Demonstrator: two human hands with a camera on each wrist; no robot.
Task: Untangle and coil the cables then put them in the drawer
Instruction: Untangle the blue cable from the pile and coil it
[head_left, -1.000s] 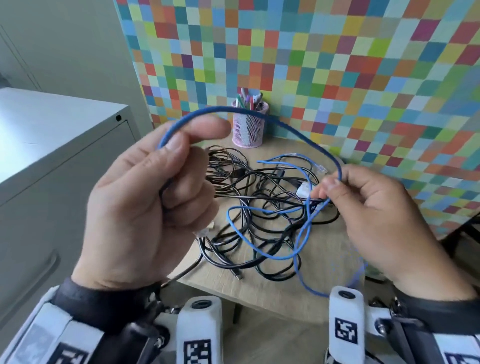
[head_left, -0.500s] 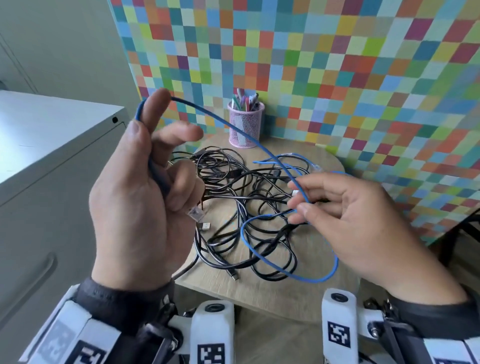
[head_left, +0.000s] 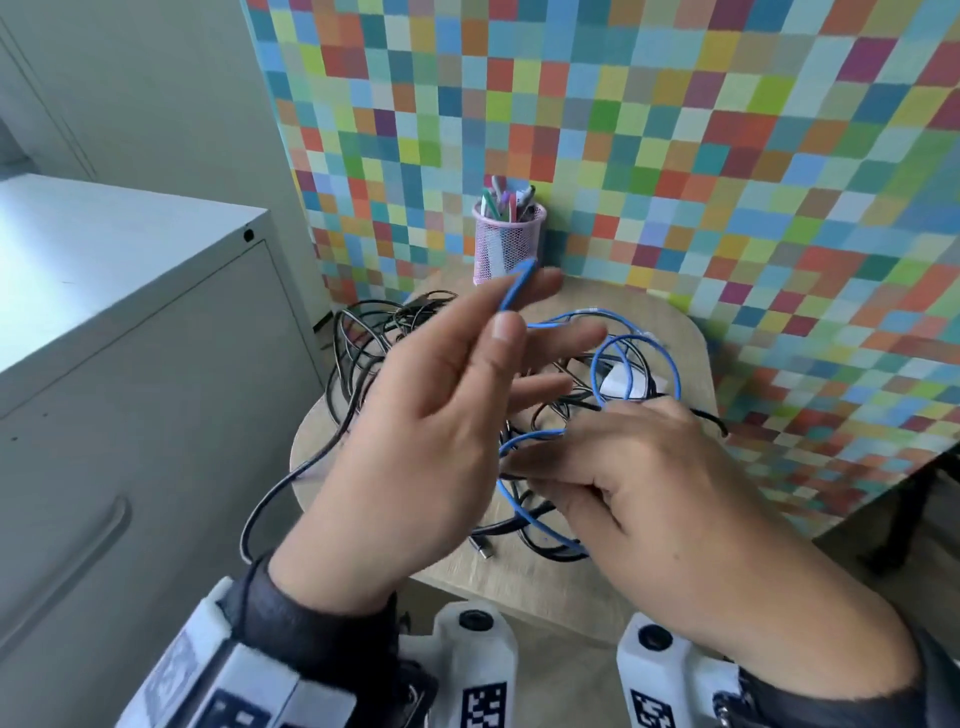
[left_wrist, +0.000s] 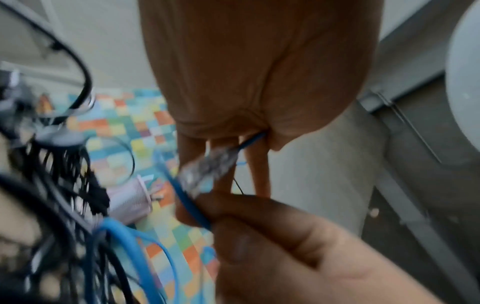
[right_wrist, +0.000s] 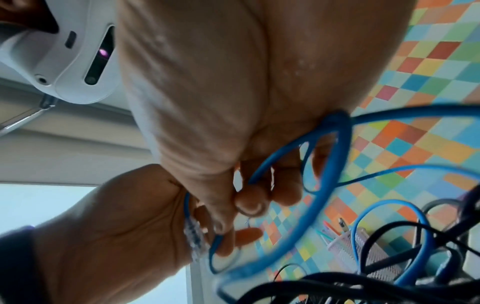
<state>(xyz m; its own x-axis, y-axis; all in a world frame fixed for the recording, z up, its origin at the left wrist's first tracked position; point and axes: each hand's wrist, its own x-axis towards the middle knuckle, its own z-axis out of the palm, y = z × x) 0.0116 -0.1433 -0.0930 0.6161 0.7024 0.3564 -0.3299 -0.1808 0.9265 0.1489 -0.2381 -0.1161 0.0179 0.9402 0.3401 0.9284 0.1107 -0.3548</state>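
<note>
A blue network cable (head_left: 670, 374) loops over a tangle of black cables (head_left: 358, 364) on a small wooden table (head_left: 545, 587). My left hand (head_left: 519, 322) hovers above the tangle with fingers stretched out, the thumb pinching the blue cable against the index finger. The cable's clear plug (left_wrist: 207, 170) hangs below that palm in the left wrist view. My right hand (head_left: 524, 467) is just right of it and lower, fingertips pinching another stretch of the blue cable (right_wrist: 330, 174). The two hands nearly touch.
A pink mesh pen cup (head_left: 506, 244) stands at the table's back against a multicoloured checkered wall. A grey metal cabinet (head_left: 130, 338) with a recessed drawer handle (head_left: 67, 571) fills the left side. One black cable (head_left: 260, 514) droops off the table's left edge.
My left hand came down and right from its raised position and straightened its fingers. My right hand moved left to meet it, and the blue span between them shrank to a short loop.
</note>
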